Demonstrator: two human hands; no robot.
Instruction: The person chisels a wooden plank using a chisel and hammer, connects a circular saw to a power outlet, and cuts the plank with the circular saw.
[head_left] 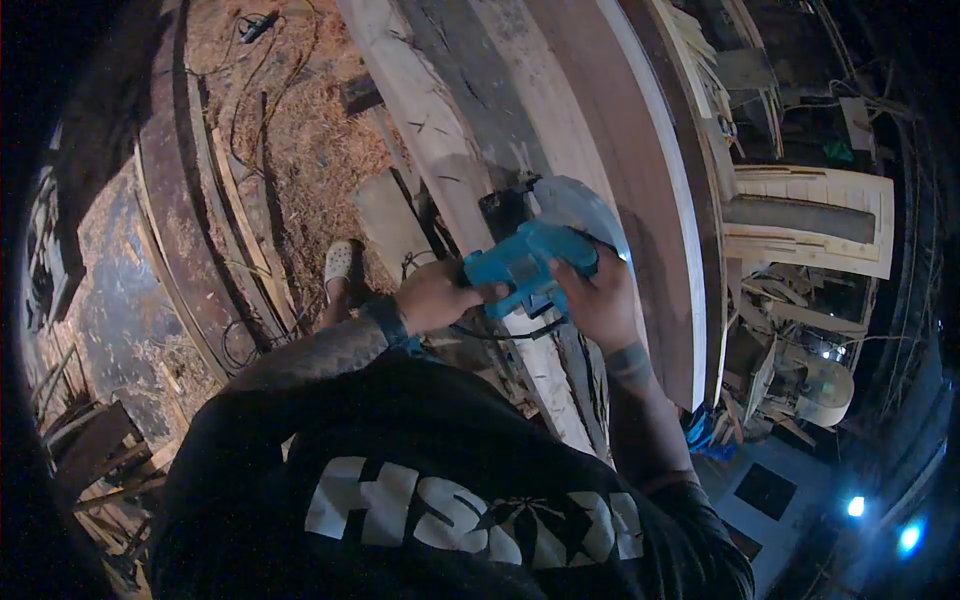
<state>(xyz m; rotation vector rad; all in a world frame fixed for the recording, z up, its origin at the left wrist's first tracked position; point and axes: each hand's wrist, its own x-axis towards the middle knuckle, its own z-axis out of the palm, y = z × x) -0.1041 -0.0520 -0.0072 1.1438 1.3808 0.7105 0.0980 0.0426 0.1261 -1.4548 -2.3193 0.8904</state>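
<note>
A teal power tool point(525, 262) with a pale grey rounded part on its far right side sits over the long boards in front of me; its exact kind is hard to make out. My left hand point(435, 297) is closed on the tool's left end, thumb lying along its body. On the right side, my right hand point(600, 300) wraps round the tool's handle. A dark cord point(510, 335) loops just below it. Beneath lies a rough, cracked plank point(430, 110), with a smoother reddish board point(590, 90) to its right. The tool's underside is hidden.
Sawdust covers the floor point(300, 130) at left, with long timbers point(185, 200) and cables on it. A sandal-clad foot point(342, 262) stands beside the planks. At right are a panelled wooden door point(810, 215), scrap wood and a fan-like round object point(825, 390).
</note>
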